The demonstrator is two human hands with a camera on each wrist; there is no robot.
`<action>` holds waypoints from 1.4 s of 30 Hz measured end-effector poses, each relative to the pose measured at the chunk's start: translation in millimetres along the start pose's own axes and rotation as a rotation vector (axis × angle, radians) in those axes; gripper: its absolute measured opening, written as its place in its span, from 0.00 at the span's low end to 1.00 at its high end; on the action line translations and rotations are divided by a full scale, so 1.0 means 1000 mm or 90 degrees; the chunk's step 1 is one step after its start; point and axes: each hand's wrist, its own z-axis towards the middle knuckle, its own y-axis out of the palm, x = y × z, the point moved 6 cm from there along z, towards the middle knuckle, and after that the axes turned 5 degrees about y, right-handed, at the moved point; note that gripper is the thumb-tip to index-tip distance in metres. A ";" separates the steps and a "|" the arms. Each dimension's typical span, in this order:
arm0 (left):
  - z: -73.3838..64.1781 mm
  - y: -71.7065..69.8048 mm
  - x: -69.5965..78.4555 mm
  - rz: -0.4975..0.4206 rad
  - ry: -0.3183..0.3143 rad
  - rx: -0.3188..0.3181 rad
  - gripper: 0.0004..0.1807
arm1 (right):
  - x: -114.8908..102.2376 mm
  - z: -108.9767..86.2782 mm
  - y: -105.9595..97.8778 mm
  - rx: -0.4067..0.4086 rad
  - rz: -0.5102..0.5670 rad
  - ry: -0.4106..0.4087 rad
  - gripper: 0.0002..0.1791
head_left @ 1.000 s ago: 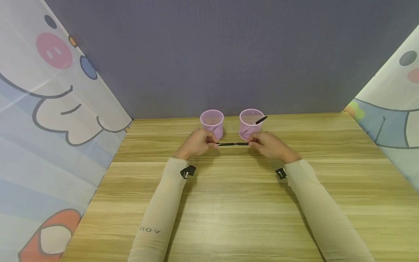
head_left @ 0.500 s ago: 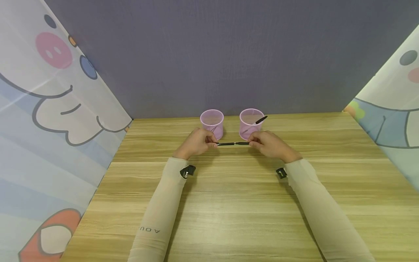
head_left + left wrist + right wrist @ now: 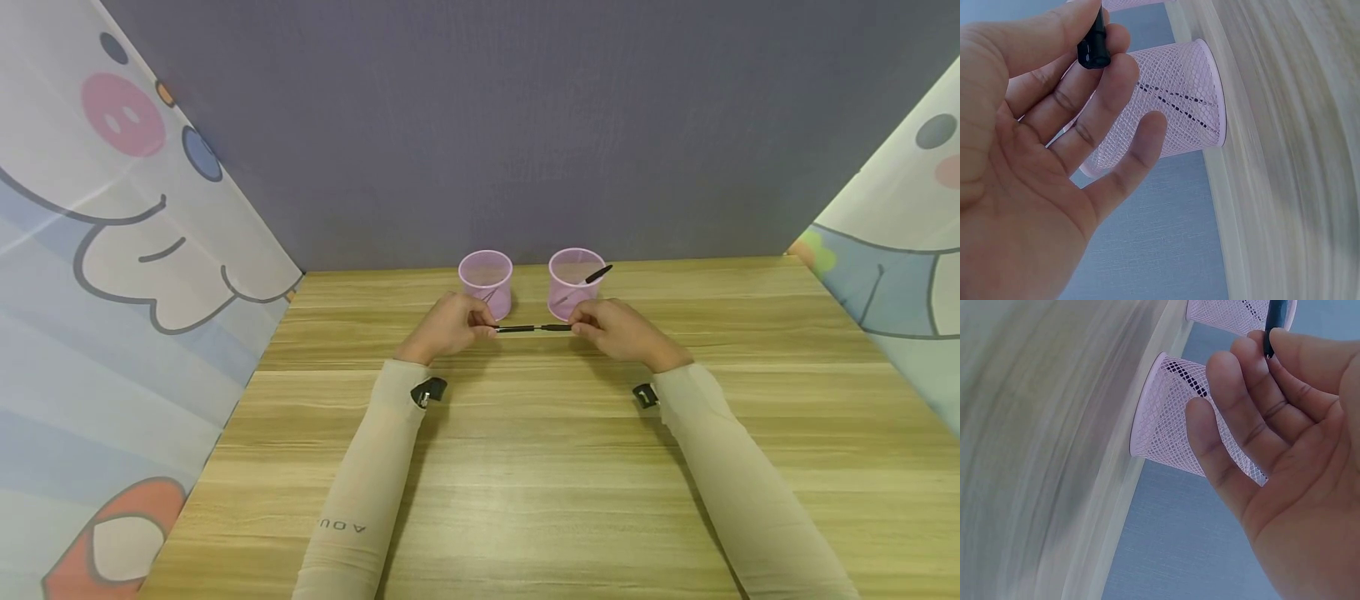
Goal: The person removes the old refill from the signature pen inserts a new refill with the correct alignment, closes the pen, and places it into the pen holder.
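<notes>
Pinched between thumb and fingers at both ends, a slim black pen [image 3: 534, 328] runs level across the head view, the left hand [image 3: 448, 326] clamped on its 9 o'clock end and the right hand [image 3: 621, 333] on its 3 o'clock end, where the right wrist view shows a pointed tip. From the pen's middle, one pink mesh cup [image 3: 1179, 67] stands toward 10 o'clock, just beyond the left hand, and a second mesh cup [image 3: 1169, 425] between 1 and 2 o'clock, just past the right. That second one carries a black-topped pen [image 3: 598, 275], tilted over its rim toward 2 o'clock. Through the first cup's weave show two thin dark rods [image 3: 1179, 109], though the mesh makes it hard to tell what they are. Both cups stand near the 12 o'clock edge of the wooden table [image 3: 540, 467], where a grey panel [image 3: 525, 125] rises. The widest stretch of wood opens toward 6 o'clock between the sleeved forearms [image 3: 371, 467], and both side edges lie well apart from the hands.
</notes>
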 end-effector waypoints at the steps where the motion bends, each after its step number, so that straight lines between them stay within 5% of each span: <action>1: 0.000 0.000 0.000 -0.002 -0.001 0.001 0.02 | 0.000 0.000 0.000 0.000 0.000 0.000 0.03; 42: -0.001 -0.002 -0.006 -0.032 -0.007 0.019 0.03 | 0.005 0.000 -0.001 0.001 0.006 0.011 0.03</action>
